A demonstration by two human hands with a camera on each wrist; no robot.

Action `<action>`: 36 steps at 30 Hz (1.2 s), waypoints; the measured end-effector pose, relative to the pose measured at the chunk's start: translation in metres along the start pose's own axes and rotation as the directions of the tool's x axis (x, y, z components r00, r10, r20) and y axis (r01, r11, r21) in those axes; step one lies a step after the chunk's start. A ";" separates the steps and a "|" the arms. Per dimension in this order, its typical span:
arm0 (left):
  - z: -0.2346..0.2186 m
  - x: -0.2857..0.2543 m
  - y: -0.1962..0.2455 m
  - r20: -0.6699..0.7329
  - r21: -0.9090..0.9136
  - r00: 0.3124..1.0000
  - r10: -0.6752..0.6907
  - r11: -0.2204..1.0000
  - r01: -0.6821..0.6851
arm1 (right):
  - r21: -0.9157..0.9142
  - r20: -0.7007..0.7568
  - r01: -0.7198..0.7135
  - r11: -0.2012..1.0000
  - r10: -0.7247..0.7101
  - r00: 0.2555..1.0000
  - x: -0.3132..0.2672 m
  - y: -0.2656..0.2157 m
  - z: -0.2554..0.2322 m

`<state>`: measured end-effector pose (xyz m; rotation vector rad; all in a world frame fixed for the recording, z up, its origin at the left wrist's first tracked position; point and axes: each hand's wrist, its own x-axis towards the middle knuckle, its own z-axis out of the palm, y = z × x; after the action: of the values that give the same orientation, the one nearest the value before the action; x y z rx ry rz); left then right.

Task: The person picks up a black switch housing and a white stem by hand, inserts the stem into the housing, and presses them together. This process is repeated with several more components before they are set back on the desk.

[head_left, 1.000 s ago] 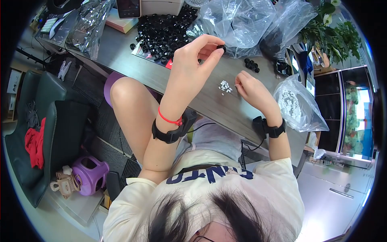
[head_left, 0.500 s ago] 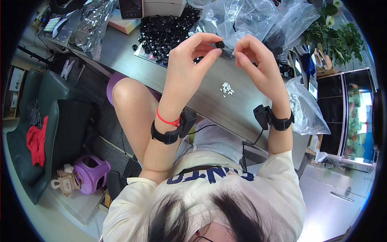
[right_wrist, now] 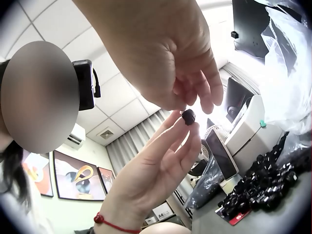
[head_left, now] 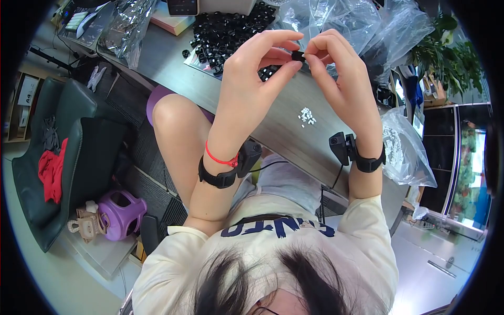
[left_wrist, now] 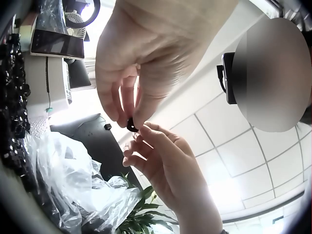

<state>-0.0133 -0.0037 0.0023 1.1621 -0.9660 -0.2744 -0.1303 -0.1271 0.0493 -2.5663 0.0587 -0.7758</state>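
My left hand (head_left: 247, 79) pinches a small black cap-like part (head_left: 298, 55) between thumb and fingertips, raised above the table. In the right wrist view, the same black part (right_wrist: 188, 116) shows a faceted side at the left fingertips. My right hand (head_left: 341, 79) meets it from the other side, thumb and index finger pinched together right at the part. What the right fingertips pinch is mostly hidden by the fingers. Below the hands, a small pile of white pieces (head_left: 306, 116) lies on the grey table (head_left: 278, 118).
A large heap of black parts (head_left: 226, 37) spreads at the back left of the table. Clear plastic bags (head_left: 336, 21) lie behind the hands. Another bag (head_left: 409, 152) with many white pieces sits at the right edge, and a leafy plant (head_left: 451, 58) stands behind it.
My right hand has left the white pile, risen, and moved over to the black part in the left hand. The left hand keeps its pinch. The head view has shifted slightly.
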 end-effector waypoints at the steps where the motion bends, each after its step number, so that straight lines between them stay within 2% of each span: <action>1: -0.001 0.000 0.000 0.001 0.002 1.000 -0.004 1.000 0.004 | -0.005 -0.003 0.002 1.000 -0.002 1.000 -0.001 0.000 0.000; 4: -0.007 0.000 0.000 0.093 0.072 0.996 0.017 0.997 -0.023 | -0.030 -0.007 0.007 1.000 -0.008 1.000 -0.003 0.000 0.000; 10: -0.007 0.000 0.003 0.091 0.055 0.995 0.036 0.998 -0.042 | -0.096 0.001 0.006 0.995 -0.006 1.000 -0.004 -0.003 -0.001; 16: -0.005 0.001 -0.002 0.034 0.031 0.997 0.076 0.997 -0.077 | -0.091 0.001 0.027 0.996 -0.027 1.000 -0.004 -0.001 0.001; 23: -0.005 0.002 -0.004 0.032 -0.005 0.992 0.119 0.993 -0.119 | -0.080 -0.019 0.036 0.996 -0.038 0.999 -0.004 -0.001 -0.001; 32: -0.005 0.002 -0.004 0.015 -0.096 0.989 0.150 0.984 -0.147 | 0.047 -0.046 0.029 0.998 -0.027 0.999 -0.004 -0.002 -0.004; 36: -0.005 0.003 -0.004 0.016 -0.060 0.983 0.183 0.981 -0.182 | 0.094 -0.044 -0.004 0.996 0.008 0.999 -0.005 -0.001 -0.002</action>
<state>-0.0065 -0.0038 -0.0005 1.0116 -1.0698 -0.1666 -0.1355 -0.1263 0.0490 -2.4589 0.0428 -0.8142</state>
